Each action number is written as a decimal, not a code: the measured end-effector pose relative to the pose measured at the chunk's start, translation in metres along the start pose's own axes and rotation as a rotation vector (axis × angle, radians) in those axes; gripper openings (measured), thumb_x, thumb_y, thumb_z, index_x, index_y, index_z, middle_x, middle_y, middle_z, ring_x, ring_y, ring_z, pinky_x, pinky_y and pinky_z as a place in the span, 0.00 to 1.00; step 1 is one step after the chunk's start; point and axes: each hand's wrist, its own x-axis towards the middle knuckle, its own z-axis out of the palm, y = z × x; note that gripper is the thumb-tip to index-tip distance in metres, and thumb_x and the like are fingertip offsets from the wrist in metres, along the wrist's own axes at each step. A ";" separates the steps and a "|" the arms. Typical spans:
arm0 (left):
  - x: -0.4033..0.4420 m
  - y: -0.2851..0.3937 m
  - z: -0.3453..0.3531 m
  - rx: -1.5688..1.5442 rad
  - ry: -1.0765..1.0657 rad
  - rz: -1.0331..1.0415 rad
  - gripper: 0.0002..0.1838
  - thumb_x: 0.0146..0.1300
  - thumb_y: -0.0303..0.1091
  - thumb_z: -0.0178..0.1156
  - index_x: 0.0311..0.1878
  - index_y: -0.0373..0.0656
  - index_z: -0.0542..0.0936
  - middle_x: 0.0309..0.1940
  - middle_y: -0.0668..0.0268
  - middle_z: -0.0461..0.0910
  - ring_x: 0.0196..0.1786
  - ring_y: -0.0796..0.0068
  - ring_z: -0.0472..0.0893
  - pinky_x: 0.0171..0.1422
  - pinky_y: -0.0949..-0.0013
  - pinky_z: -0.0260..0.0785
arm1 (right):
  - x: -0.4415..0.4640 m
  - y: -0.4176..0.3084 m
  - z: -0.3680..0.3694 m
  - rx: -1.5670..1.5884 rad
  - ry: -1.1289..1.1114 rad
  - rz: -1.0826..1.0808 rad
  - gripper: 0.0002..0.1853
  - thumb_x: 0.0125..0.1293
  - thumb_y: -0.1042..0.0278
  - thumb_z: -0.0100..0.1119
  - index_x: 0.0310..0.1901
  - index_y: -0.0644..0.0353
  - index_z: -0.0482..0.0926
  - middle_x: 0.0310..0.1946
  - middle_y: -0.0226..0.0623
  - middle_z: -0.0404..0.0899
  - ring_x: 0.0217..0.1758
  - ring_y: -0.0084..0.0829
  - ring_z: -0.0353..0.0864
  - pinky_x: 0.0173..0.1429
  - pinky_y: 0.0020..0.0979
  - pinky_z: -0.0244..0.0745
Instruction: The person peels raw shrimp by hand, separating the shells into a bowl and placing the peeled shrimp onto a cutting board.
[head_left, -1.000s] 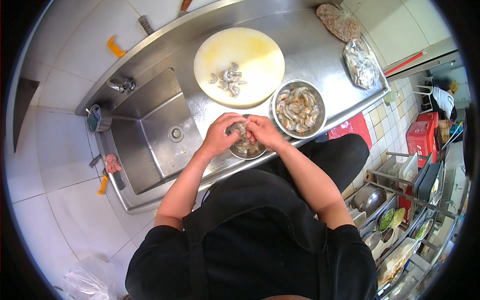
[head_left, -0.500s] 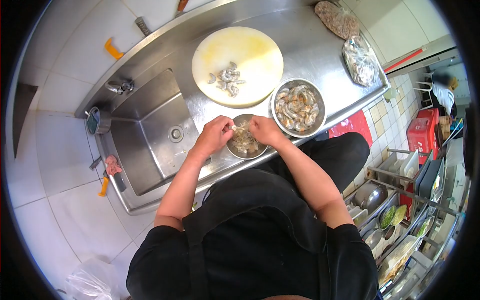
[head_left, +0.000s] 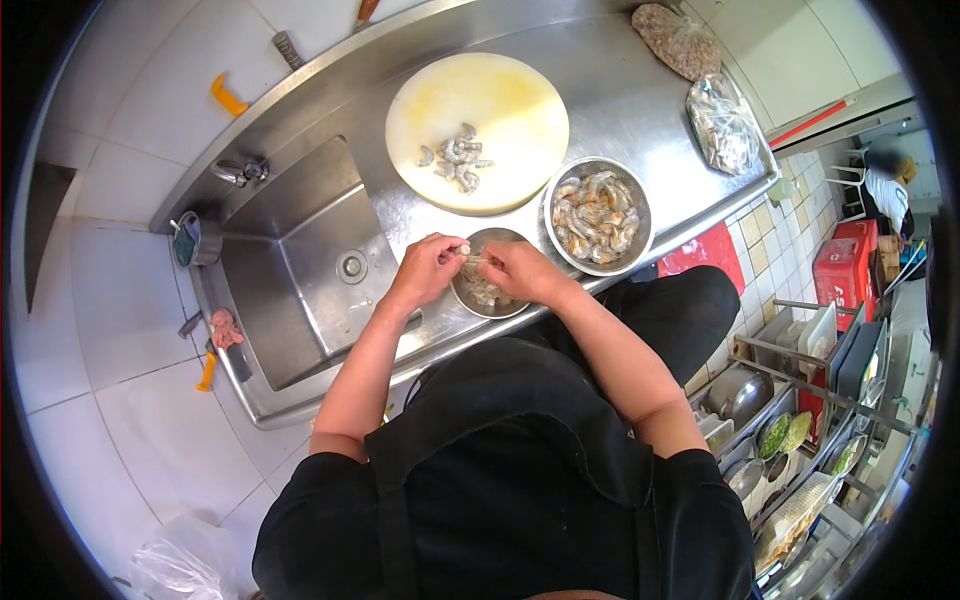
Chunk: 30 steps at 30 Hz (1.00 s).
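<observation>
My left hand [head_left: 425,270] is closed, pinching a small pale shrimp [head_left: 463,250] between thumb and fingertips. Close beside it, my right hand [head_left: 527,272] is closed too, its fingertips on a thin pale part at the shrimp's near end. Whether that part is shell or flesh is too small to tell. Both hands are over a small steel bowl [head_left: 462,300] with shrimp shells [head_left: 487,293] in it. To the right, a larger steel bowl [head_left: 648,232] holds unpeeled shrimp [head_left: 597,215]. Several peeled shrimp [head_left: 460,160] lie on the round cutting board [head_left: 510,110].
A sink [head_left: 290,290] with a faucet [head_left: 238,173] is at the left. Two plastic bags, one with brownish contents [head_left: 675,40] and one clear [head_left: 722,125], lie at the counter's far right. A dish rack [head_left: 790,400] stands at the right; a person [head_left: 888,190] is in the background.
My right hand has moved slightly left and down, closer to the left hand. The left hand stays almost in place with the shrimp.
</observation>
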 end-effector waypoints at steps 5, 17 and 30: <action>0.001 0.006 0.001 -0.025 -0.015 -0.009 0.12 0.69 0.28 0.68 0.54 0.40 0.88 0.42 0.59 0.86 0.39 0.70 0.85 0.50 0.66 0.79 | -0.001 0.004 0.000 -0.022 -0.015 -0.048 0.13 0.72 0.62 0.63 0.37 0.64 0.78 0.30 0.53 0.81 0.35 0.57 0.81 0.41 0.51 0.73; 0.011 -0.026 -0.015 -0.139 0.039 -0.128 0.12 0.72 0.28 0.68 0.56 0.38 0.85 0.44 0.66 0.88 0.46 0.78 0.83 0.54 0.70 0.78 | -0.008 0.003 -0.001 -0.264 -0.138 0.097 0.14 0.71 0.56 0.60 0.39 0.59 0.83 0.30 0.50 0.85 0.38 0.56 0.85 0.43 0.54 0.77; -0.002 0.010 0.006 -0.069 0.091 0.076 0.10 0.63 0.24 0.73 0.48 0.39 0.90 0.46 0.61 0.91 0.49 0.72 0.89 0.57 0.67 0.79 | 0.004 -0.009 0.027 0.761 0.227 0.293 0.08 0.79 0.75 0.53 0.55 0.63 0.78 0.35 0.26 0.81 0.33 0.15 0.77 0.39 0.22 0.76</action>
